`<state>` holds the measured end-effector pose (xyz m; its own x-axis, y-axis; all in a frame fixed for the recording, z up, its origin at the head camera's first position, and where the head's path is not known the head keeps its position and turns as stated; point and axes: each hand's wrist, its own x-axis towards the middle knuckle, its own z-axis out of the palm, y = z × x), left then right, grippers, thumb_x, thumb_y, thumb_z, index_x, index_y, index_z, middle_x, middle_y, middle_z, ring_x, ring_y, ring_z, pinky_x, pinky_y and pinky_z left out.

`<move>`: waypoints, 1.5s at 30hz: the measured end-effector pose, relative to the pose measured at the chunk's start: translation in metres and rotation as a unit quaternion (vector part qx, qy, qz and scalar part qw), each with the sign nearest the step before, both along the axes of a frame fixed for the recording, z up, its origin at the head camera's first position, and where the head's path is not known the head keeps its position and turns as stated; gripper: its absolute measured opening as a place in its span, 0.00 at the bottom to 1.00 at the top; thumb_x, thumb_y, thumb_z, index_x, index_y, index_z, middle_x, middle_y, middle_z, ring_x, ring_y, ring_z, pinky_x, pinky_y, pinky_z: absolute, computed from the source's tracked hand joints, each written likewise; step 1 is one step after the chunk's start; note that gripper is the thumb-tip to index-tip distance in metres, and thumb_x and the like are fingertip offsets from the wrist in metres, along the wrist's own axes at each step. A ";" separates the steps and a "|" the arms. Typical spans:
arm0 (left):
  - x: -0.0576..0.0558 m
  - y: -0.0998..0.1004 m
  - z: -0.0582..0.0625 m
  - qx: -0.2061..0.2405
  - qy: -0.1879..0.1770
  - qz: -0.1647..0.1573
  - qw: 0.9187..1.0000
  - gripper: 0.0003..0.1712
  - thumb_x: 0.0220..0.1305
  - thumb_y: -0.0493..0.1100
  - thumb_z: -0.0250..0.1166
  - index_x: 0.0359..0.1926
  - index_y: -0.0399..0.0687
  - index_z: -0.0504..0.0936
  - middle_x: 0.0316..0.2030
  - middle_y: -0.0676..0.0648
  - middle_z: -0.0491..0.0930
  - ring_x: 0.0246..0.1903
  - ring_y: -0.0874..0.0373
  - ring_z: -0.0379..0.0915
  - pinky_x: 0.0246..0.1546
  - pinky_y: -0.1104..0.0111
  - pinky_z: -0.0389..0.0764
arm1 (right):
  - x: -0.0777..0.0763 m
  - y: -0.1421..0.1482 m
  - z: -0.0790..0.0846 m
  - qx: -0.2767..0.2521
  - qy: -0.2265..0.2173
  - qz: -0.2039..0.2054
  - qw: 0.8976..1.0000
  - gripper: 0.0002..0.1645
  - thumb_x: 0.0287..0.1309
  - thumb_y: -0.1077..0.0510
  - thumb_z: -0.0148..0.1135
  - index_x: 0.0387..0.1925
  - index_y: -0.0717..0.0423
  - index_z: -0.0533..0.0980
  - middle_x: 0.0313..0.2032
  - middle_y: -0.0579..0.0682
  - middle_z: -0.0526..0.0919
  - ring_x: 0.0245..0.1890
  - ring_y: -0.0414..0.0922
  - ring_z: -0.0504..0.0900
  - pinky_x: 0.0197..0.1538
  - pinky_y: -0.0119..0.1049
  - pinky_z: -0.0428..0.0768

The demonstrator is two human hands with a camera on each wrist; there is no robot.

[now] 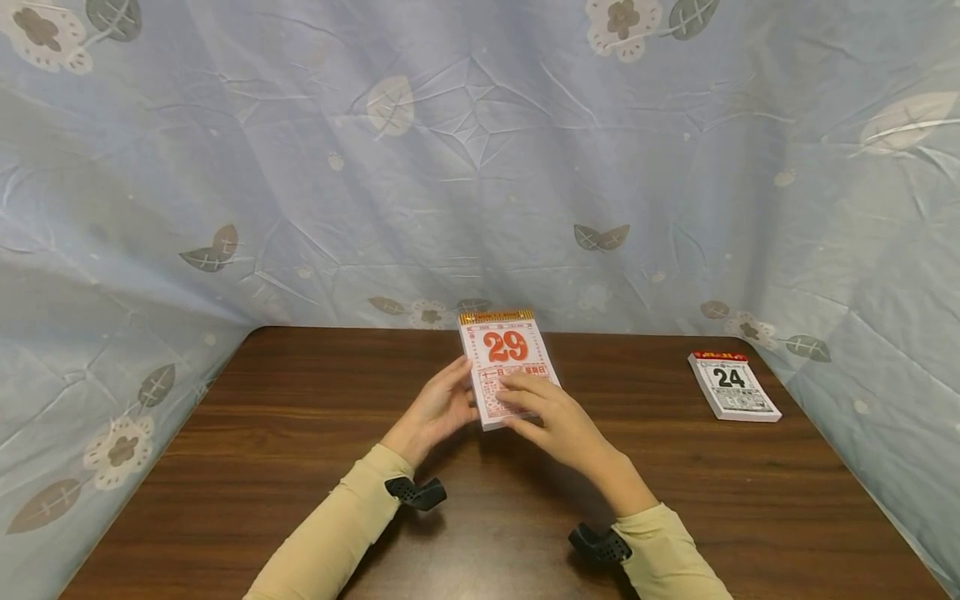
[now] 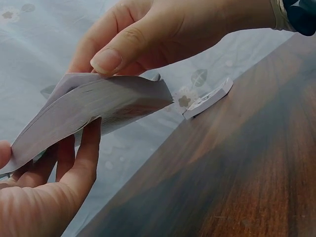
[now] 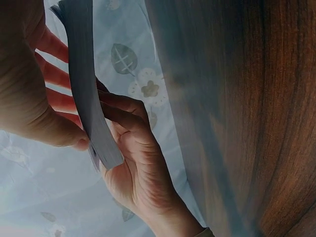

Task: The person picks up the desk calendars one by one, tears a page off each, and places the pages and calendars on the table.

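White paper calendar (image 1: 507, 344), thick, bowed | hands: left (image 1: 437, 410) grips, right (image 1: 557, 425) touches | wood-grain table (image 1: 480, 517)

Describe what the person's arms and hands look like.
The left hand and right hand are gloveless. The left sleeve and right sleeve are pale yellow and reach the wrists. The left wrist mount and right wrist mount are black, with small holes.

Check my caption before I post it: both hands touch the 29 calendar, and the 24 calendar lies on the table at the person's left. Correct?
The side is wrong: the head view shows the 24 calendar on the table at the person's right. The left hand and right hand do touch the 29 calendar.
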<state>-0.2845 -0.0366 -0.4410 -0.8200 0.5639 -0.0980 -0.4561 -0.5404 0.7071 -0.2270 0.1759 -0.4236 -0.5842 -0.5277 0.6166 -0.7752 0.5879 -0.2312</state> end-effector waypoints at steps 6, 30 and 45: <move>0.000 0.001 0.000 0.003 -0.007 -0.004 1.000 0.28 0.79 0.48 0.39 0.75 0.54 0.51 0.59 0.50 0.73 0.56 0.53 0.72 0.60 0.48 0.70 | -0.001 0.000 0.000 0.002 0.045 0.025 0.999 0.17 0.51 0.59 0.72 0.45 0.55 0.84 0.53 0.52 0.84 0.57 0.53 0.79 0.61 0.48 0.75; 0.007 0.007 -0.001 0.029 -0.026 -0.012 0.999 0.30 0.79 0.50 0.38 0.76 0.50 0.47 0.62 0.47 0.67 0.63 0.48 0.64 0.72 0.42 0.50 | 0.000 -0.006 -0.002 -0.132 0.000 0.015 0.991 0.10 0.48 0.68 0.73 0.33 0.55 0.82 0.38 0.50 0.87 0.43 0.46 0.84 0.46 0.29 0.82; 0.008 0.009 -0.004 0.101 -0.056 -0.026 0.993 0.31 0.78 0.49 0.36 0.77 0.52 0.43 0.73 0.43 0.52 0.75 0.46 0.42 0.74 0.46 0.46 | 0.003 -0.010 -0.002 -0.245 -0.087 -0.016 0.966 0.06 0.51 0.67 0.70 0.33 0.58 0.82 0.32 0.52 0.87 0.32 0.32 0.79 0.33 0.23 0.80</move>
<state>-0.2766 -0.0274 -0.4452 -0.7798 0.6223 -0.0680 -0.5569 -0.6400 0.5295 -0.2240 0.1661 -0.4259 -0.7135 -0.1778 0.6777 -0.6818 0.3990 -0.6131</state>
